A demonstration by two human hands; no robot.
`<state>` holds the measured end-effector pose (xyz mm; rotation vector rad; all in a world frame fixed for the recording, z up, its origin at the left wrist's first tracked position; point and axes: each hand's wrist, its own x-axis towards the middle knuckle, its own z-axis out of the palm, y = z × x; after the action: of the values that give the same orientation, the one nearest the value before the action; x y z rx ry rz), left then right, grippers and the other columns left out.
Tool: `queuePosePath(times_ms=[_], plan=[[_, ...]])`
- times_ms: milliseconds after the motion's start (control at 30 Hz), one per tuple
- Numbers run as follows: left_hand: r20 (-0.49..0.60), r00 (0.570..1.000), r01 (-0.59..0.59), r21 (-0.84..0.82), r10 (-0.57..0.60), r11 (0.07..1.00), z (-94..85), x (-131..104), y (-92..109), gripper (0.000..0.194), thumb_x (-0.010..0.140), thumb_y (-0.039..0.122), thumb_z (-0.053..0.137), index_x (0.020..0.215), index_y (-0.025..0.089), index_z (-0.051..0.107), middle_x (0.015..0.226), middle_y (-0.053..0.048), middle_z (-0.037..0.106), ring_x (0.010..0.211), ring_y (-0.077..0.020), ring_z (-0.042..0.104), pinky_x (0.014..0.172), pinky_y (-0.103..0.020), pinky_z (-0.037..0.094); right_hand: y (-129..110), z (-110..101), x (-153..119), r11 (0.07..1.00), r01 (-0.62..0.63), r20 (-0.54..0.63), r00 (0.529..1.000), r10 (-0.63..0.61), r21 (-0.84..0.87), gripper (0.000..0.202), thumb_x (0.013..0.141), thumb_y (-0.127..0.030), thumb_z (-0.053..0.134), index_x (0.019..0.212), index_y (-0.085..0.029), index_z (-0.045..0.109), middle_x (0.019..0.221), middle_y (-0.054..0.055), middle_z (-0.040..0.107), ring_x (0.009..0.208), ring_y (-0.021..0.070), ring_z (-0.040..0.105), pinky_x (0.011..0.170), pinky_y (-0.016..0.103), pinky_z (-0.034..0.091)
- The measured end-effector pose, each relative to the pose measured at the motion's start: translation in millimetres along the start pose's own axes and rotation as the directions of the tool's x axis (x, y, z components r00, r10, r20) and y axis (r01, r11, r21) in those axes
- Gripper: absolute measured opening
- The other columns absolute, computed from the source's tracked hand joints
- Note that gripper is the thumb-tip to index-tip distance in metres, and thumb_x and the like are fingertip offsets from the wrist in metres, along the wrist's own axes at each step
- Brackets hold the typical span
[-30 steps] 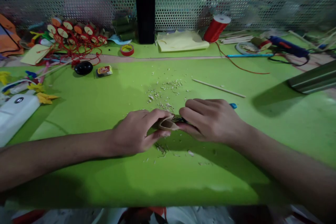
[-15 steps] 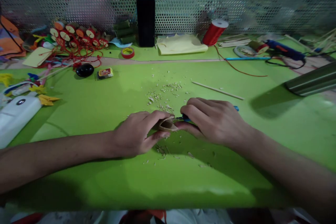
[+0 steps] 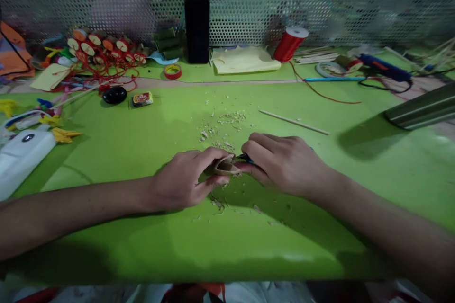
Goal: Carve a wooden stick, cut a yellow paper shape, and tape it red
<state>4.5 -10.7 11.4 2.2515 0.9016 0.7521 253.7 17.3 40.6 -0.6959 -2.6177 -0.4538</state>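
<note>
My left hand (image 3: pixel 185 177) is closed around a brown cardboard tube (image 3: pixel 227 166), its open, uneven end turned toward my right hand. In my right hand (image 3: pixel 289 161) is a blue utility knife (image 3: pixel 246 157). Most of the knife is hidden inside the fist. Its tip meets the tube's rim, and my right thumb presses near the lower edge of the opening. Pale shavings (image 3: pixel 222 144) lie scattered on the green mat (image 3: pixel 159 241) behind and below the tube.
A thin wooden stick (image 3: pixel 294 122) lies beyond my right hand. Along the back are red-wrapped rolls (image 3: pixel 103 45), a phone (image 3: pixel 197 31), yellow cloth (image 3: pixel 245 60), a red thread spool (image 3: pixel 290 43) and a glue gun (image 3: pixel 386 67). A metal cylinder (image 3: pixel 423 106) stands right; a white device (image 3: pixel 24 156) lies left.
My right hand and the knife have shifted slightly left, closer to the tube, and less of the knife shows. My left hand and the tube have stayed nearly in place.
</note>
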Motion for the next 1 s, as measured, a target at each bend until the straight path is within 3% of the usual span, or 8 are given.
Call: queuePosePath(times_ms=[400,633,867,1000], plan=[[-0.013,1.000,-0.003,0.009,0.003,1.000,1.1,-0.7,-2.5,0.028,0.104,0.038,0.063,0.126,0.020,0.060,0.102,-0.007,0.081,0.083,-0.0201,0.077,0.069,-0.030,0.057,-2.7,4.3,-2.7,0.997,0.002,0.083,0.997,-0.008,0.078,0.041,0.116,-0.035,0.032,0.089,-0.017,0.057,0.068,0.001,0.058,0.055,0.0130,0.045,0.055,0.029,0.021],[0.002,1.000,-0.020,0.039,0.020,0.999,0.7,-1.6,-2.9,0.028,0.104,0.033,0.064,0.127,0.019,0.060,0.100,-0.006,0.081,0.081,-0.0186,0.076,0.069,-0.029,0.056,-3.0,-0.3,-1.8,0.998,0.011,0.099,0.995,-0.018,0.069,0.035,0.114,-0.031,0.035,0.089,-0.018,0.057,0.068,0.001,0.059,0.054,0.0130,0.045,0.055,0.031,0.020],[0.037,0.999,-0.036,0.037,0.035,0.999,-0.3,-2.7,-1.3,0.034,0.106,0.029,0.057,0.139,0.018,0.055,0.123,-0.012,0.078,0.105,-0.0233,0.078,0.092,-0.038,0.063,2.3,1.4,-2.5,0.990,0.031,0.012,0.999,-0.033,0.134,0.038,0.114,-0.040,0.042,0.088,-0.018,0.058,0.069,0.001,0.061,0.057,0.0121,0.050,0.055,0.028,0.027],[0.005,0.999,0.041,-0.124,-0.040,0.991,1.0,-4.4,-3.4,0.049,0.109,0.034,0.054,0.154,0.018,0.043,0.142,-0.017,0.068,0.124,-0.0267,0.071,0.104,-0.044,0.062,4.1,0.0,-3.3,0.953,-0.081,-0.012,0.996,0.089,0.291,0.035,0.112,-0.046,0.051,0.093,-0.017,0.059,0.073,0.001,0.066,0.055,0.0101,0.053,0.053,0.024,0.033]])
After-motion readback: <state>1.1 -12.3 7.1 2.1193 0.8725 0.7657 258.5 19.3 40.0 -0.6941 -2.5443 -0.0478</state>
